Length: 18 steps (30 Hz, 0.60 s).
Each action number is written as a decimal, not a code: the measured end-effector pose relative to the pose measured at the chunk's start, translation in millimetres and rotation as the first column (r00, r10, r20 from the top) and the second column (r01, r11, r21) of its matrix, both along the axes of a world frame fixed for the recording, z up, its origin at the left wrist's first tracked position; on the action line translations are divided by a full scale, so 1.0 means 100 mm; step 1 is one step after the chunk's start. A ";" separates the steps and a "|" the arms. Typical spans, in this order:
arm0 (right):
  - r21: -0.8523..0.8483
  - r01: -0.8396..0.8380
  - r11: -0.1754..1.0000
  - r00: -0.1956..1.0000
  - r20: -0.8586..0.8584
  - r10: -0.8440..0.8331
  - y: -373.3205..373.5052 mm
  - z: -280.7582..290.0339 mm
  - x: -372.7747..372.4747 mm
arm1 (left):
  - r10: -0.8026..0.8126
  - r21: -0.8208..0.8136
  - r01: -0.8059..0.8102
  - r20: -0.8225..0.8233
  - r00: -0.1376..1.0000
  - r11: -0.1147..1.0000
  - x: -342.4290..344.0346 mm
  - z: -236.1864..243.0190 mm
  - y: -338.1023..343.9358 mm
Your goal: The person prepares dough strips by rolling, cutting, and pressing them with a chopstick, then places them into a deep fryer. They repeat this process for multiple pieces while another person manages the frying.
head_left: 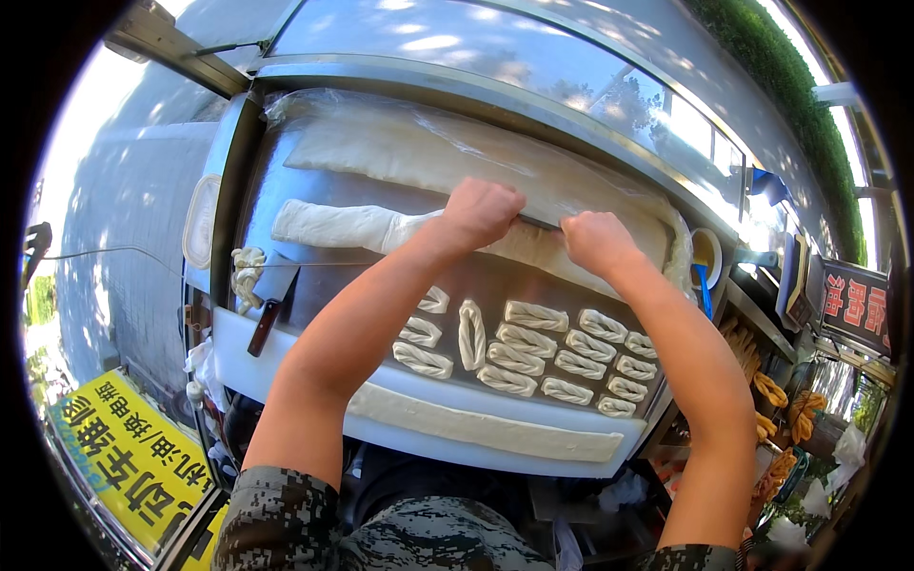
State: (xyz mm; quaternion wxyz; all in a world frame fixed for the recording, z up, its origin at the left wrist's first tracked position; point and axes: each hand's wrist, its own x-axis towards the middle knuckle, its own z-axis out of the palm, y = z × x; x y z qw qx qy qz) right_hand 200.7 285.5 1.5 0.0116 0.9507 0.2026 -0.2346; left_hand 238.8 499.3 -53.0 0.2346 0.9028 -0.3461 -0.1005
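Observation:
My left hand [483, 211] and my right hand [600, 240] are closed side by side over the middle of the metal worktop. A thin dark bar [539, 223] spans the gap between them, gripped at both ends; its exact kind is hard to make out. Just below it runs a long strip of pale dough [333, 226], partly hidden by my left forearm. Beyond my hands a wide dough sheet [381, 143] lies under clear plastic film [457, 133]. Nearer to me, several twisted dough pieces [526, 340] rest in rows between my arms.
A cleaver [269, 309] with a brown handle lies at the left beside a dough lump [248, 276]. On the white board [248, 352] along the front lies a flat dough strip [486, 425]. A bowl [705, 249] with a blue-handled tool stands right; fried twists [804, 414] hang beyond.

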 end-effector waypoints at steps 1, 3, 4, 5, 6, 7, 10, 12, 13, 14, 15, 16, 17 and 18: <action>0.023 0.001 1.000 1.000 0.013 -0.002 -0.06 -0.07 -0.03 | 0.006 0.030 -0.006 0.021 1.000 1.000 -0.03 -0.01 -0.06; 0.087 -0.018 0.996 0.998 0.065 0.013 -0.17 -0.21 -0.07 | 0.005 0.064 -0.007 0.025 1.000 0.998 -0.09 -0.03 -0.10; 0.118 -0.026 0.993 0.995 0.100 0.014 -0.23 -0.26 -0.07 | -0.006 0.068 0.005 0.016 1.000 0.998 -0.08 0.05 -0.11; 0.140 -0.025 0.990 0.992 0.128 0.007 -0.26 -0.30 -0.10 | -0.017 0.071 0.016 0.008 1.000 0.997 -0.07 0.13 -0.12; 0.160 -0.025 0.987 0.988 0.156 0.000 -0.29 -0.36 -0.14 | 0.084 -0.133 -0.078 0.038 0.996 0.988 -0.09 0.21 -0.09; 0.175 -0.023 0.984 0.983 0.185 -0.010 -0.35 -0.39 -0.19 | 0.184 -0.339 -0.158 0.046 0.982 0.927 -0.13 0.32 -0.03; 0.411 -0.042 0.911 0.931 0.346 -0.114 -0.52 -0.48 -0.38 | 0.622 -0.370 -0.671 -0.259 0.739 0.643 -0.17 0.17 0.43; 0.543 -0.081 0.836 0.882 0.430 -0.194 -0.50 -0.51 -0.44 | 0.506 -0.321 -0.528 -0.157 0.848 0.786 -0.30 -0.23 0.65; 0.602 -0.093 0.793 0.851 0.462 -0.251 -0.50 -0.53 -0.48 | 0.422 -0.288 -0.436 -0.112 0.899 0.852 -0.31 -0.35 0.65; 0.629 -0.059 0.775 0.850 0.439 -0.292 -0.48 -0.46 -0.53 | 0.394 -0.121 -0.456 -0.343 0.853 0.882 -0.27 -0.26 0.61; 0.655 -0.025 0.755 0.846 0.416 -0.333 -0.50 -0.37 -0.57 | 0.378 0.048 -0.425 -0.552 0.743 0.904 -0.15 -0.16 0.57; 0.678 0.000 0.735 0.842 0.397 -0.366 -0.53 -0.27 -0.59 | 0.381 0.198 -0.354 -0.720 0.580 0.914 -0.05 -0.10 0.51; 0.648 0.016 0.761 0.853 0.388 -0.349 -0.60 -0.24 -0.62 | 0.344 0.319 -0.154 -0.720 0.602 0.935 -0.02 -0.10 0.45; 0.618 0.031 0.786 0.864 0.378 -0.332 -0.71 -0.20 -0.66 | 0.318 0.303 -0.157 -0.611 0.725 0.940 -0.05 -0.09 0.38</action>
